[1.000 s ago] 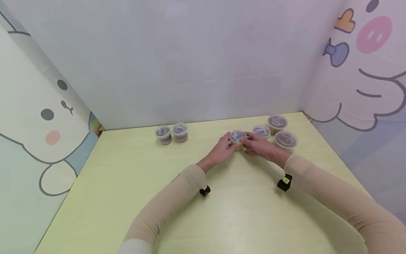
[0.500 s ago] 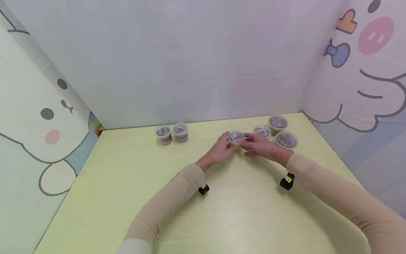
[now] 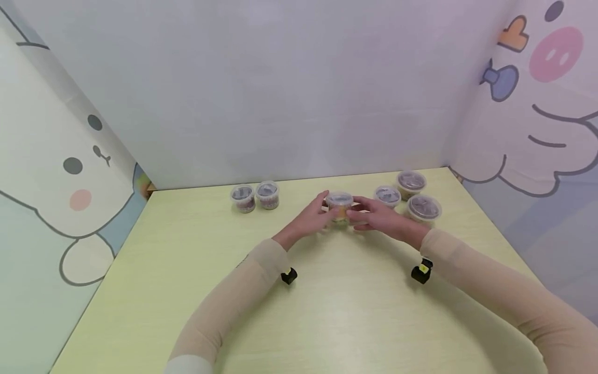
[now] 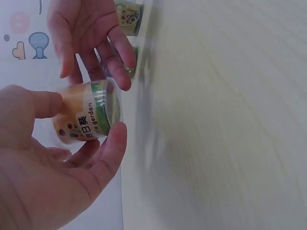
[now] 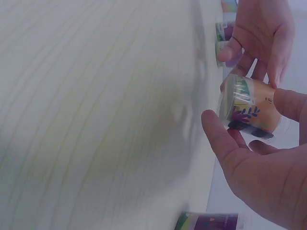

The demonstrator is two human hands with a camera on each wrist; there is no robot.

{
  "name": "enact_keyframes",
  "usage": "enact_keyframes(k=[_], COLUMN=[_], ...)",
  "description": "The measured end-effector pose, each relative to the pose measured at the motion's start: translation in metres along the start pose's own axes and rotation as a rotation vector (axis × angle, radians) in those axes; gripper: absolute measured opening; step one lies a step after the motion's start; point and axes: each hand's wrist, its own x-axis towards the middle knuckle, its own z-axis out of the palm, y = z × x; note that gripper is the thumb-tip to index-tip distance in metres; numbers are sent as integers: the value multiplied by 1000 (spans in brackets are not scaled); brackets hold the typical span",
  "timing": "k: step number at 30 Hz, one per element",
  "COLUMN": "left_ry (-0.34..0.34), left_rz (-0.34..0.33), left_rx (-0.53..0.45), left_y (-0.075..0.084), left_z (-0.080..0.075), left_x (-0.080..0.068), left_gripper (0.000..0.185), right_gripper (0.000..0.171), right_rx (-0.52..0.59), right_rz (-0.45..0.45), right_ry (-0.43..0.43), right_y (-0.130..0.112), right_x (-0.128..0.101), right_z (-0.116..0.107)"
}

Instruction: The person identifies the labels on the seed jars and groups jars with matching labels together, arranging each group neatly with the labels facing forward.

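A small clear plastic cup with a lid and an orange label (image 3: 339,206) is between my two hands near the back of the table. My left hand (image 3: 312,214) grips its left side; in the left wrist view the thumb lies along the label (image 4: 79,112) and the fingers bend under the cup. My right hand (image 3: 379,215) is at the cup's right side, its fingers spread and fairly straight. From the right wrist, the cup (image 5: 252,108) shows between that hand's thumb and extended index finger, with the thumb tip right at its edge.
Two lidded cups with purple labels, a left one (image 3: 243,198) and a right one (image 3: 268,195), stand at the back left. Right of my right hand are a small lidded cup (image 3: 387,196) and two wider tubs, one behind (image 3: 411,183) and one in front (image 3: 424,208). Fabric wall (image 3: 299,104) borders the table.
The cup has moved slightly left with both hands, and its orange side now faces the head camera more. My right fingers have come off the lid and spread apart.
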Motion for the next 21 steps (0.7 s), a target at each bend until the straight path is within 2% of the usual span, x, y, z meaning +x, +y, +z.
enact_keyframes(k=[3, 9, 15, 21], left_ry=[-20, -34, -14, -16], left_rz=[-4, -5, -9, -43], left_rx=[-57, -166, -190, -192], left_y=[0, 2, 6, 0], left_z=[-12, -29, -38, -41], left_x=[-5, -11, -16, -21], left_gripper=[75, 66, 62, 67], right_gripper=[80, 74, 71, 67], right_rx=[0, 50, 58, 79], right_rz=[-19, -44, -61, -40], right_ry=[-12, -31, -40, -64], right_y=[-8, -20, -30, -30], right_x=[-4, -6, -5, -4], right_z=[5, 14, 19, 24])
